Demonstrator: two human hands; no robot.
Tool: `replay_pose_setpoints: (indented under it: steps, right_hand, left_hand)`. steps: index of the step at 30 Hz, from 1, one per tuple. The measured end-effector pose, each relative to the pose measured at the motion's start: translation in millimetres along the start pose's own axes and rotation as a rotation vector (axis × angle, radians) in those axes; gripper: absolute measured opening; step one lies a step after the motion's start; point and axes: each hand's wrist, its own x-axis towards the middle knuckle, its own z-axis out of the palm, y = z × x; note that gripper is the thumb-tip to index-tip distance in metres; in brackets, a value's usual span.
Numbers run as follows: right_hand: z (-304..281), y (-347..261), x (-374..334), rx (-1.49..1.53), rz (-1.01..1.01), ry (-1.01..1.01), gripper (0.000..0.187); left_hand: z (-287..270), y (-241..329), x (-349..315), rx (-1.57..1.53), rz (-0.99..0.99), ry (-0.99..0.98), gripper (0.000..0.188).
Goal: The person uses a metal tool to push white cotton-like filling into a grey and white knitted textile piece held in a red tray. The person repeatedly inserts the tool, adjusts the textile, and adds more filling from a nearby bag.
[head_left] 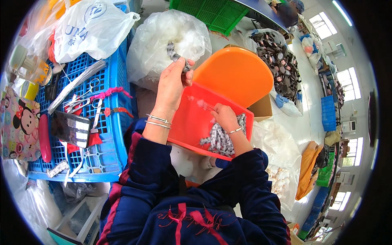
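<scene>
My left hand [173,83], raised over the tray's left side, pinches a narrow grey-and-white fuzzy fabric piece [172,52]; its free end curls up past my fingers. Lower and to the right, my right hand [226,117] is closed on a thin metal tool [209,107]. White fluff [201,102] shows by the tool's far end; whether the tool has one prong or two I cannot make out. Under both hands lies a red tray [179,130]. A pile of similar grey-and-white fuzzy pieces [220,139] sits in its near right part, partly behind my right wrist.
An orange stool-like seat [237,73] stands beyond the tray. A clear bag of white stuffing [183,30] is behind my left hand. On a blue crate [110,143] at left lie a phone [71,128] and scissors [94,85]. Dark pieces fill a sack [281,65] at right.
</scene>
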Motion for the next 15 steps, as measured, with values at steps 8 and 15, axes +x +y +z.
replay_pose_setpoints:
  steps: [8,15]
  right_hand:
    - [-49,-17,-38,0.658,-0.043,0.108,0.012]
    - [-97,-69,-90,0.855,-0.226,0.221,0.008]
  left_hand:
    - [16,-18,-14,0.077,-0.115,-0.04,0.03]
    - [23,-36,-23,0.03,-0.179,-0.183,0.03]
